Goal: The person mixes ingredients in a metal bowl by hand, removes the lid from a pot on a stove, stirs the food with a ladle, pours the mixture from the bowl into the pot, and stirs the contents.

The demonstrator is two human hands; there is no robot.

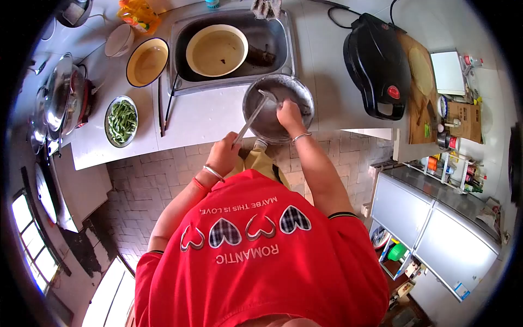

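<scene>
A grey metal pot [256, 117] sits at the counter's front edge, just below the sink. My left hand [222, 155] is closed round the handle of a long metal utensil [250, 120], which slants up over the pot; whether its head is a ladle or a spatula I cannot tell. Over the right part of the pot, my right hand [290, 115] is closed close to the utensil's head. What its fingers grip is hidden. A cream basin [244, 50] with cloudy liquid stands in the sink [180, 82].
Left of the sink are a dark-rimmed bowl [148, 63], a plate of cut green vegetables [122, 122] and chopsticks [161, 109]. A black electric griddle [376, 65] stands to the right, beside a wooden board [419, 122] bearing a flatbread [420, 71]. Steamer pots [62, 101] are far left.
</scene>
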